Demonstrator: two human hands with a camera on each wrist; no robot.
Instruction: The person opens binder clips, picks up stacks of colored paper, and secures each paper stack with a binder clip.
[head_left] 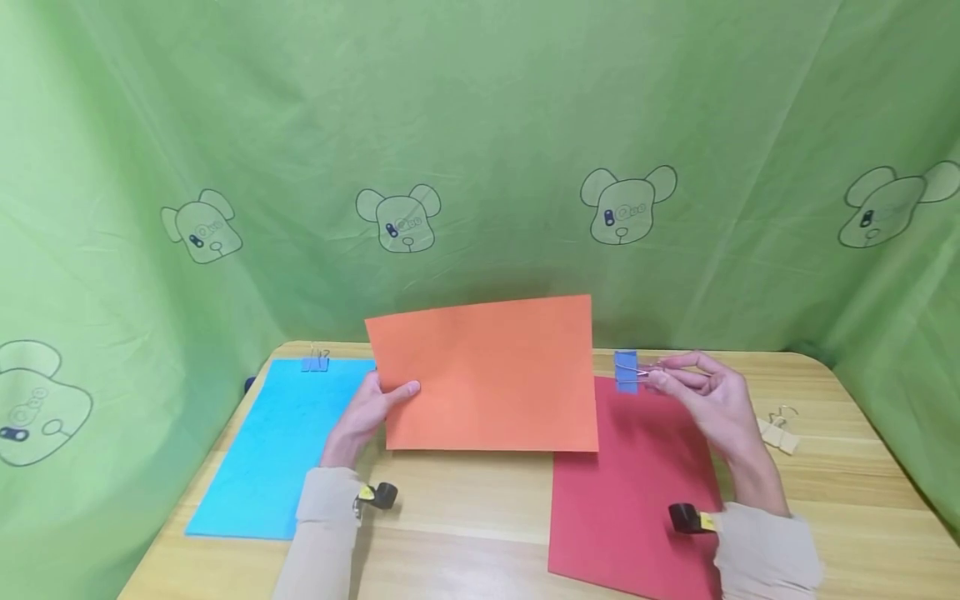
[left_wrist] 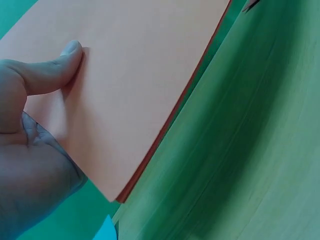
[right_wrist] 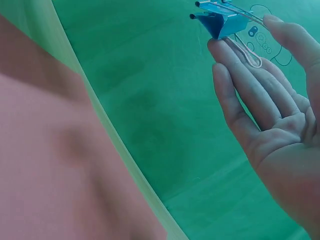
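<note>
My left hand grips a thin stack of orange paper at its left edge, thumb on the near face and the other fingers hidden behind. The stack is raised above the table, and its layered edge shows in the left wrist view. Off the stack's right side, my right hand pinches a blue binder clip by its wire handles, thumb on one and fingers on the other. In the right wrist view the clip has its jaws spread apart, touching no paper.
Blue paper lies on the left of the wooden table, with a blue binder clip at its far edge. Red paper lies under the right arm. Pale binder clips sit farther right. A green curtain surrounds the table.
</note>
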